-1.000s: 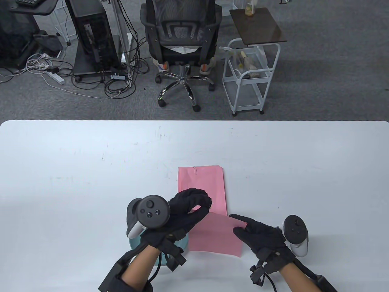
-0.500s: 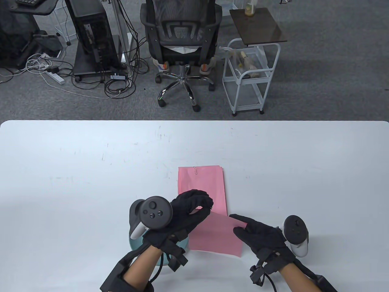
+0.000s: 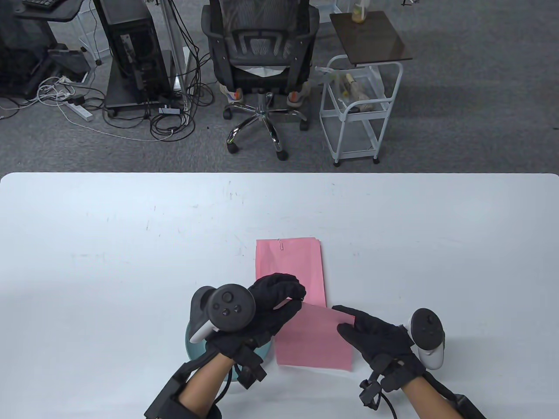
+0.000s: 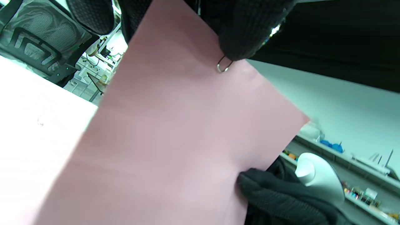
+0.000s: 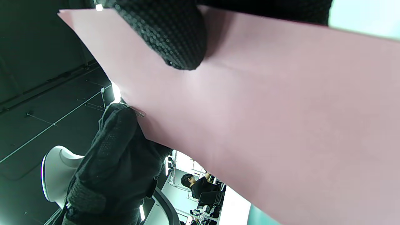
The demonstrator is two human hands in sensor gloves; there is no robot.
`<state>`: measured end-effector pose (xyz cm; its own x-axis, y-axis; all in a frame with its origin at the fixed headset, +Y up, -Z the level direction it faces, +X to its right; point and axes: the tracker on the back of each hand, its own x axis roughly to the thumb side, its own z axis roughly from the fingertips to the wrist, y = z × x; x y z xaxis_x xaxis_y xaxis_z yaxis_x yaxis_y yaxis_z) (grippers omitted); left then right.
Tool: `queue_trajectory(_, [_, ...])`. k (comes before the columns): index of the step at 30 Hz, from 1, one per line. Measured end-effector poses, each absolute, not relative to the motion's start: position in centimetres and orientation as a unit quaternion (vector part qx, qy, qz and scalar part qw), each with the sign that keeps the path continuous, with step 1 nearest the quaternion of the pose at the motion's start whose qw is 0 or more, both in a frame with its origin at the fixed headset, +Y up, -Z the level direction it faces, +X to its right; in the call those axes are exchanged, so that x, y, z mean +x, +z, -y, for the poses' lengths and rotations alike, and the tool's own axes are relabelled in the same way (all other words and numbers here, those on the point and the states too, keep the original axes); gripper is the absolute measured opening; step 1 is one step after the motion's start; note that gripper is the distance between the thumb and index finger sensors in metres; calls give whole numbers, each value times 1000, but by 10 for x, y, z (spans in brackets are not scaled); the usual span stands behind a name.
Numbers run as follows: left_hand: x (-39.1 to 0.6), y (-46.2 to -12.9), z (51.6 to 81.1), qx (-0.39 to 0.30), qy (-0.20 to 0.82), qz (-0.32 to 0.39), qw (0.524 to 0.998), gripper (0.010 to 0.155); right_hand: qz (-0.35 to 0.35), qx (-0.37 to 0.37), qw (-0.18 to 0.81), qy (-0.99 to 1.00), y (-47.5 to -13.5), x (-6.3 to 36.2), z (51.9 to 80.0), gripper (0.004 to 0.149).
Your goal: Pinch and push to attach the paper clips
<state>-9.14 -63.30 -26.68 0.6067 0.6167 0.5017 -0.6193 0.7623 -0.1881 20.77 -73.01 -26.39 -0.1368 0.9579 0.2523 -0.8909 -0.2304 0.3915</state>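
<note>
- A silver paper clip [image 4: 223, 66] is pinched between the fingertips [image 4: 247, 34] of the left hand [image 3: 266, 305]; only its rounded end shows below the glove, lying against the top edge of a loose pink sheet [image 3: 314, 338].
- In the right wrist view the same clip [image 5: 139, 114] is seen as a small glint at the sheet's edge [image 5: 250, 118], right at the left hand's fingertips.
- The loose pink sheet is held raised over the near part of the table [image 3: 109, 244], tilted, with its near edge toward the person.
- The sheet's right corner is gripped by the right hand [image 3: 375, 334], thumb under and a finger [image 5: 168, 34] over, as the right wrist view shows.
- The left hand is curled, thumb and fingers pressed together on the clip at the sheet's far left corner.
- A tracker [image 3: 229, 307] is strapped to the back of the left hand, and another tracker [image 3: 428, 334] to the back of the right.
- Beyond the held sheet, a stack of pink paper [image 3: 290, 266] lies flat on the table, partly covered at its near end by the left hand and the raised sheet.
- A second paper clip [image 3: 281, 244] is already fixed on the stack's far edge, near its left corner.
- A pale teal round object [image 3: 194, 345] is partly hidden beneath the left wrist; what it is cannot be told.
- Past the table's far edge, an office chair [image 3: 260, 65] and a white trolley [image 3: 358, 113] stand on grey carpet.
</note>
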Motion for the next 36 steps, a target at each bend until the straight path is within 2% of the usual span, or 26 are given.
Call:
queue_trajectory(14, [-87, -265, 633, 12, 303, 307, 902, 46, -74, 218, 619, 751, -265, 209, 730, 41])
queue_trajectory(19, [-85, -265, 634, 25, 297, 302, 906, 41, -74, 219, 619, 751, -265, 209, 730, 41])
queue_trajectory(36, [-86, -267, 638, 18, 302, 289, 908, 41, -92, 199, 662, 717, -265, 209, 734, 41])
